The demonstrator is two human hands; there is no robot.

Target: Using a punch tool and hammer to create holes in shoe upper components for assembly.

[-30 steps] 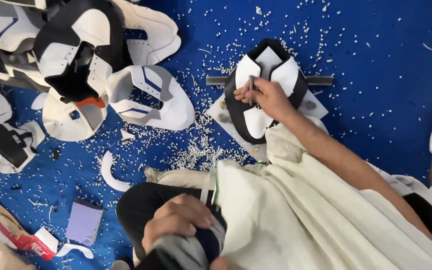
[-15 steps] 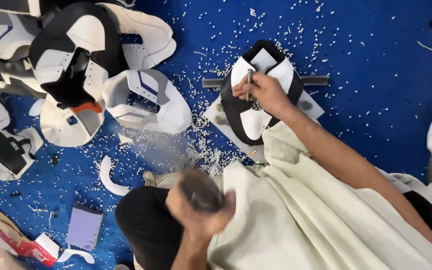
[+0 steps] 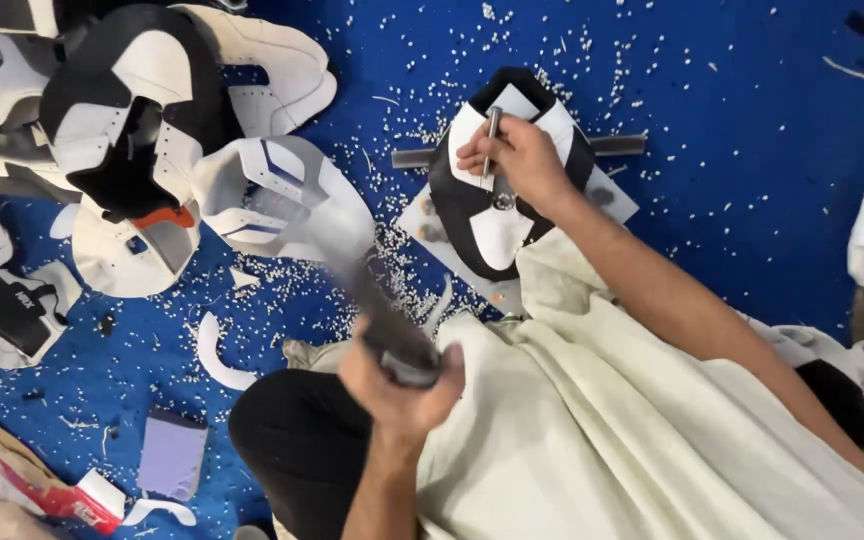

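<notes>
Blue floor mat [image 3: 732,80] littered with small white punch scraps [image 3: 402,270], piled black-and-white shoe uppers [image 3: 132,130] at left, curved white offcut [image 3: 214,355], lilac pad [image 3: 172,452], metal bar [image 3: 620,146] under a board

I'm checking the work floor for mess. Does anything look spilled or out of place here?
Yes. Small white punched bits lie scattered across the blue mat, thickest beside the black-and-white shoe upper, and a curved white offcut lies loose.

Bottom left corner of my view: a flattened red and white package [image 3: 47,490] lies on the blue floor covering [image 3: 732,80], tilted (print too small to tell). Just right of it, a pale lilac card [image 3: 174,452], blank-faced. I see no signs or screens.
</notes>
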